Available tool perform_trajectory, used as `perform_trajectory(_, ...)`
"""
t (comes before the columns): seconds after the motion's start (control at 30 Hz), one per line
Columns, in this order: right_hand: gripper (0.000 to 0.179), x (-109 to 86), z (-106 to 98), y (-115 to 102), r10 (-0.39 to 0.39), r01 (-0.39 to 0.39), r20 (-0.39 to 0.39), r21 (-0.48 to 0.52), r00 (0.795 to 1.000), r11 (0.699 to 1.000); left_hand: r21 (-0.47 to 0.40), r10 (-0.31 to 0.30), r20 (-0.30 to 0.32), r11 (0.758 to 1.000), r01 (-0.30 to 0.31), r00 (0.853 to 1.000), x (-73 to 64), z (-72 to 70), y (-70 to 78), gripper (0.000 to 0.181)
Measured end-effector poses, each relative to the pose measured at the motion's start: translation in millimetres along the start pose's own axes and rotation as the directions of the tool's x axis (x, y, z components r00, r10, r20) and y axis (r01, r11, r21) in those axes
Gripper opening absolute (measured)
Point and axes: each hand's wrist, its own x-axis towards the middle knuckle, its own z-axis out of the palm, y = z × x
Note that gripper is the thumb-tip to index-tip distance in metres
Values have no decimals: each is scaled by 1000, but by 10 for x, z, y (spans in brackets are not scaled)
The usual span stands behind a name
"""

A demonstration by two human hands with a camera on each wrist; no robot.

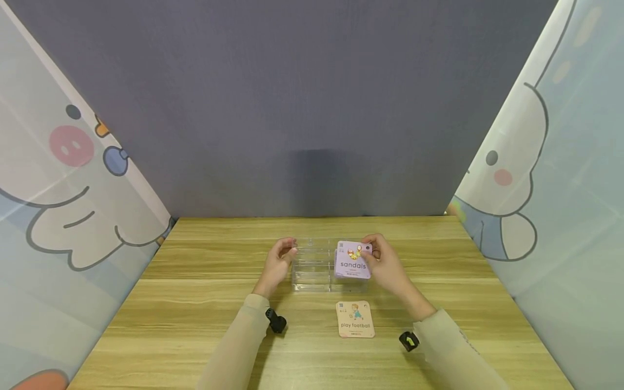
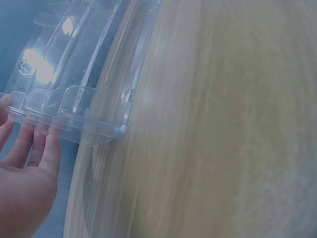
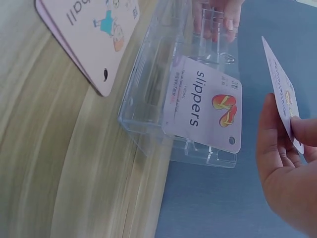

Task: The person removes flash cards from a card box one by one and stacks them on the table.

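A clear plastic rack (image 1: pixel 312 277) with stepped slots and two columns lies on the table. At its left end my left hand (image 1: pixel 277 264) grips the edge, fingers under the rim and thumb above in the left wrist view. My right hand (image 1: pixel 388 268) pinches a purple "sandals" card (image 1: pixel 352 272) by its right side. In the right wrist view this card is held apart from the rack. A "slippers" card (image 3: pixel 203 106) leans in the rack's right column, mostly hidden behind the sandals card in the head view.
A small stack of cards, topped by a "play football" card (image 1: pixel 356 329), lies on the wooden table (image 1: pixel 195 303) in front of the rack. A dark grey panel (image 1: pixel 312 108) rises behind the table. Printed cartoon curtains (image 1: pixel 575 216) flank both sides.
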Motion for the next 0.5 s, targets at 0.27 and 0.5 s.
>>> perform_trajectory(0.27,27,-17,-22,-25,41,-43,29,74,999,996,-5,14,3,1000,-13,1000,-14,-4,1,35)
perform_trajectory(0.5,29,-63,-42,-86,52,-57,53,97,997,994,-10,20,13,1000,-20,1000,-27,-10,-1,37)
